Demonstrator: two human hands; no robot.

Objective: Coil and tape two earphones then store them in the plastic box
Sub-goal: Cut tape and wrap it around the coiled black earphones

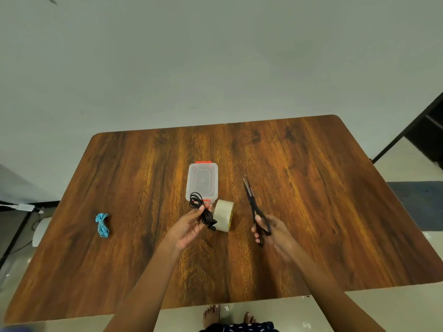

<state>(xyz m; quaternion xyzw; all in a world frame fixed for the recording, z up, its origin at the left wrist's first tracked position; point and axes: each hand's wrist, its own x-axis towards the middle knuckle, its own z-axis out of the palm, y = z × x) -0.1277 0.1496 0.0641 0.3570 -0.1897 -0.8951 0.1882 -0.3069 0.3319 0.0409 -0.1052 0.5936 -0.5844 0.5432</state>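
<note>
Dark wood-grain worktop with rounded corners, set against a plain pale wall above a light tiled floor. Left grip pinching a coiled black earphone just above the worktop, beside a roll of clear tape and the lidded plastic box. Right grip curled around black scissors, blades pointing away. Coiled blue earphone lying well apart at left.

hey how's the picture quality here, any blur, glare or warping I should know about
Head view: wide-angle warping bows the table edges; soft focus overall, so the black earphones in the left hand read as a dark tangle; mild sheen on the tape roll; scissors in the right hand stay legible.
</note>
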